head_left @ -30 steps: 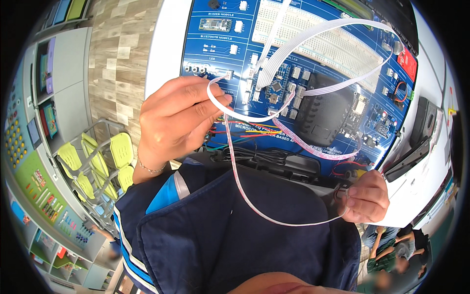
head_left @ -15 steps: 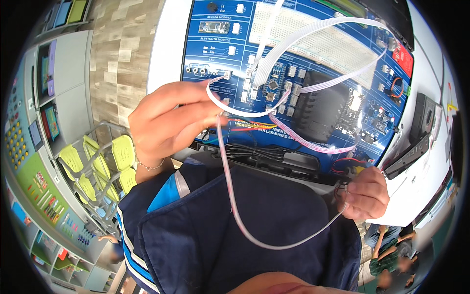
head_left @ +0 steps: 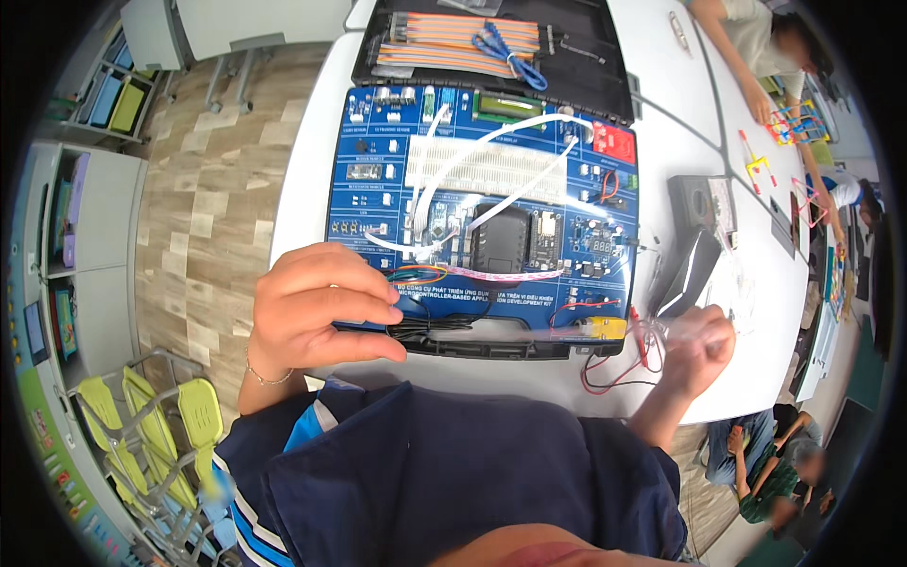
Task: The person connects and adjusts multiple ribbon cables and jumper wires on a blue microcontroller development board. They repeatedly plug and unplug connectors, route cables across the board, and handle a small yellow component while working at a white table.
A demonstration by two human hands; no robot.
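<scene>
My left hand (head_left: pixel 326 304) hovers over the near left corner of a blue electronics development board (head_left: pixel 378 317), its fingers apart and nothing between them. Beyond the near right corner, my right hand (head_left: pixel 704 348) is curled and smeared by motion. A pale blurred streak, which looks like the thin cable (head_left: pixel 529 334), runs toward it across the board's front edge. White ribbon cables (head_left: pixel 463 142) arch over the breadboard (head_left: pixel 472 170), and a pink-and-white cable (head_left: pixel 510 274) lies below the black battery holder (head_left: pixel 501 238).
The open black case lid (head_left: pixel 586 71) behind holds jumper wires (head_left: pixel 453 42) and a blue cable (head_left: pixel 515 57). A multimeter (head_left: pixel 699 203) stands to the right, with red and black leads (head_left: pixel 642 354) by my right hand. Other people work at the far right.
My left hand has let go of the cable and spread its fingers. My right hand has moved away to the right, and the cable's hanging loop has become a streak. The view has widened.
</scene>
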